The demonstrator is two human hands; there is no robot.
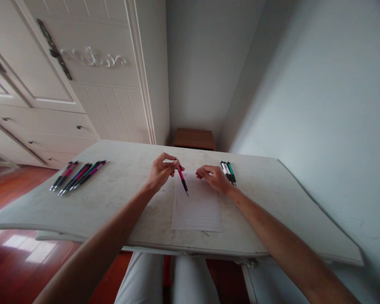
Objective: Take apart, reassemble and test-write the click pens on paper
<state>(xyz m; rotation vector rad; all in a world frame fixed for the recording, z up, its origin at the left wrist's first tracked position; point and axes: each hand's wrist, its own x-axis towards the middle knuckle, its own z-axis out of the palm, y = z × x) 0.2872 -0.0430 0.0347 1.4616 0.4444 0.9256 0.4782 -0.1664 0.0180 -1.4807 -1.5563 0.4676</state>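
Between its thumb and fingertips, my left hand (pixel 162 171) grips a red-pink pen (pixel 181 173) with a black grip section. The pen slants down, its tip over the upper part of a lined sheet of paper (pixel 198 211). My right hand (pixel 213 176) is held at the sheet's upper right, fingers curled in with nothing visible in them. Just beyond its wrist lie a few pens (pixel 228 172), white and green with black grips.
A group of several coloured pens (pixel 79 175) lies on the left of the white table (pixel 123 169). A white wardrobe (pixel 114 97) stands behind on the left. A pale wall (pixel 329 105) borders the right side, and a small brown wooden stand (pixel 194 137) is beyond the table's far edge.
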